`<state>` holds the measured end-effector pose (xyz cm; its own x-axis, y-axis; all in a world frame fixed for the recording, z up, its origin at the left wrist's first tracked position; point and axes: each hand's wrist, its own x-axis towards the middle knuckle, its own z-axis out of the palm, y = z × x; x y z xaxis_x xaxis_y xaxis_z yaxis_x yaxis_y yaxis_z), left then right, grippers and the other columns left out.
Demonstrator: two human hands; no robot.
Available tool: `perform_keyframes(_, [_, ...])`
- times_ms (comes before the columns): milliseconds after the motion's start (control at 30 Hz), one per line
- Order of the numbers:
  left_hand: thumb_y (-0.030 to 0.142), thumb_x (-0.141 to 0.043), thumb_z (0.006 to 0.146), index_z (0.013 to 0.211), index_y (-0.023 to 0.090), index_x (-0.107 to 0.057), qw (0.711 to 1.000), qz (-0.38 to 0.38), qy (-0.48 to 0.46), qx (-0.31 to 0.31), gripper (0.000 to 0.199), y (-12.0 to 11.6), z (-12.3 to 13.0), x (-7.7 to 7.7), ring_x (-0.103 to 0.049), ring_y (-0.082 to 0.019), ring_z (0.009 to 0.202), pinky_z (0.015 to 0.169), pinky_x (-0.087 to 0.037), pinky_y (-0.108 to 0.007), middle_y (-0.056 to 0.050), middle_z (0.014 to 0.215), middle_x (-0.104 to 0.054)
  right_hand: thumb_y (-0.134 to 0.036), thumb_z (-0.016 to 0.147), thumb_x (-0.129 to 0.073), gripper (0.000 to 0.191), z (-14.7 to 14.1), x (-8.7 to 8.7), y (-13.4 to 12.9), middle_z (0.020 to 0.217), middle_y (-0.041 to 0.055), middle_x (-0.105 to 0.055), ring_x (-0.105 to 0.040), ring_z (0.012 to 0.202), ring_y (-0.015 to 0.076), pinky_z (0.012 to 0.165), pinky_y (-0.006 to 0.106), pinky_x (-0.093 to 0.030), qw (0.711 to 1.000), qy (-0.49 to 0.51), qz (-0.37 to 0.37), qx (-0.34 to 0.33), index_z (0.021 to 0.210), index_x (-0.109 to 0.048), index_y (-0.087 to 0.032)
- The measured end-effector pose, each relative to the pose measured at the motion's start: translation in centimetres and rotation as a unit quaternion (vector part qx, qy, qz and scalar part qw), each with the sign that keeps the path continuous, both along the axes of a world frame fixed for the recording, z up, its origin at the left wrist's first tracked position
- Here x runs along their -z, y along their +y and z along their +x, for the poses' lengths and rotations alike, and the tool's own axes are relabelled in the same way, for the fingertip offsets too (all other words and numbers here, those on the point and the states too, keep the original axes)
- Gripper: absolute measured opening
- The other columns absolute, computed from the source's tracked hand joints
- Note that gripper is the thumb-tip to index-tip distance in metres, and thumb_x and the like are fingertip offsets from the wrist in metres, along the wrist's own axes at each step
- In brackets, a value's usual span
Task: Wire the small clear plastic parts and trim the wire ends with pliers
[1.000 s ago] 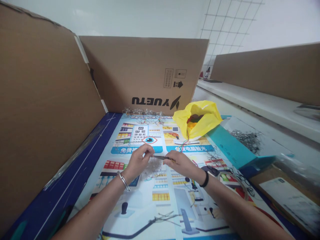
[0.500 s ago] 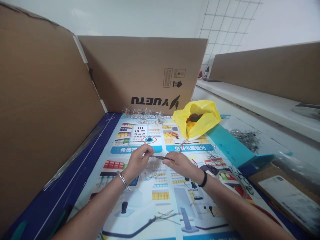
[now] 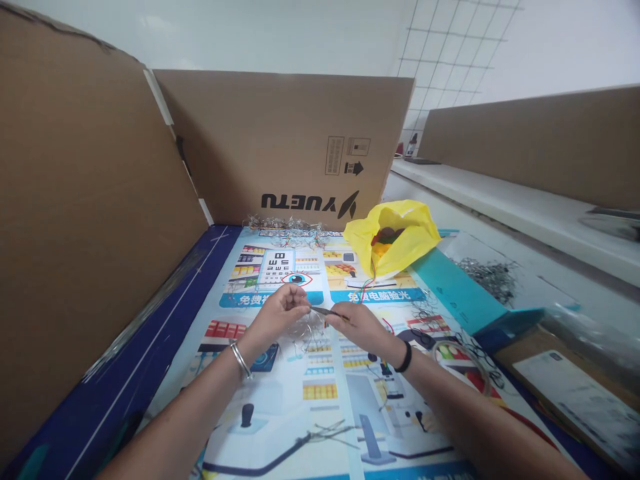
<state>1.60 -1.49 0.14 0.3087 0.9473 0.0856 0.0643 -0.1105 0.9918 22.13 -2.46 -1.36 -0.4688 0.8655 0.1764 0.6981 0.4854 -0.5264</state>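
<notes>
My right hand (image 3: 362,325) is closed around slim, dark pointed tweezers (image 3: 323,311), whose tip points left. At that tip, the thumb and fingers of my left hand (image 3: 285,308) pinch a thin wire, with the exact spot hidden by the fingers. Below and between both hands spreads a loose tangle of fine silvery wire (image 3: 306,331). Both hands hover above the printed poster (image 3: 285,393) that covers the table.
A yellow bag (image 3: 400,250) with coloured contents lies open at the back right, wires trailing out. Wire bundles (image 3: 285,223) lie along the cardboard wall (image 3: 280,133). Loose wires (image 3: 327,433) lie in front, a dark wire heap (image 3: 487,277) and a parcel (image 3: 570,393) at right.
My left hand has turned slightly, its fingers opening out a little behind the thumb while staying at the tweezers' tip. My right hand has barely moved.
</notes>
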Motion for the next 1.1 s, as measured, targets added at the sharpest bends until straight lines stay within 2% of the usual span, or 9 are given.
perform_keyframes(300, [0.022,-0.066,0.063,0.075,0.015,-0.049,0.999,-0.034,-0.003,0.005,0.022,0.14,-0.10,0.16,-0.047,-0.007,0.059,0.057,-0.036,-0.019,0.005,0.068,-0.051,-0.046,0.088,-0.036,0.038,-0.22,0.62,-0.08,0.064,-0.0010,-0.052,-0.047,0.062,0.0110,0.056,0.021,-0.030,1.000,-0.006,0.021,0.016,0.066,-0.050,-0.018])
perform_keyframes(533, [0.025,-0.065,0.064,0.070,0.014,-0.053,0.995,-0.087,-0.010,0.040,0.018,0.13,-0.50,0.05,-0.044,-0.006,0.053,0.052,-0.033,-0.018,0.004,0.061,-0.051,-0.045,0.089,-0.036,0.038,-0.38,0.43,-0.47,0.065,0.0000,-0.052,-0.047,0.064,0.0118,0.057,0.022,-0.031,0.999,-0.014,0.036,0.024,0.066,-0.049,-0.018])
perform_keyframes(667, [0.027,-0.064,0.064,0.065,0.013,-0.056,0.993,-0.110,0.017,0.046,0.016,-0.03,-0.52,-0.23,-0.046,-0.008,0.053,0.053,-0.034,-0.020,0.002,0.058,-0.053,-0.046,0.089,-0.035,0.038,-0.39,0.55,-0.55,0.067,0.0004,-0.053,-0.048,0.065,0.0122,0.058,0.022,-0.032,0.999,-0.017,0.045,0.023,0.067,-0.050,-0.018])
perform_keyframes(800, [0.030,-0.060,0.068,0.061,0.013,-0.055,0.990,-0.120,0.049,0.058,0.019,-0.07,-0.60,-0.23,-0.040,-0.006,0.047,0.048,-0.028,-0.019,0.003,0.053,-0.050,-0.046,0.089,-0.034,0.039,-0.42,0.65,-0.58,0.067,0.0008,-0.053,-0.048,0.065,0.0124,0.058,0.022,-0.033,0.998,-0.018,0.048,0.023,0.068,-0.050,-0.018])
perform_keyframes(933, [0.031,-0.059,0.067,0.060,0.013,-0.054,0.991,-0.096,0.065,0.063,0.020,0.19,-0.68,0.10,-0.038,-0.006,0.046,0.048,-0.028,-0.019,0.004,0.051,-0.046,-0.046,0.089,-0.034,0.038,-0.38,0.56,-0.53,0.069,0.0012,-0.054,-0.049,0.065,0.0122,0.057,0.022,-0.032,0.998,-0.021,0.048,0.015,0.070,-0.052,-0.018])
perform_keyframes(1100, [0.030,-0.055,0.066,0.061,0.014,-0.055,0.987,-0.043,0.149,0.042,0.017,0.36,-0.60,0.47,-0.037,-0.007,0.047,0.047,-0.028,-0.019,0.005,0.051,-0.044,-0.045,0.090,-0.034,0.038,0.02,0.57,-0.06,0.070,0.0013,-0.055,-0.049,0.067,0.0123,0.059,0.022,-0.032,0.998,-0.032,0.045,-0.012,0.072,-0.054,-0.018])
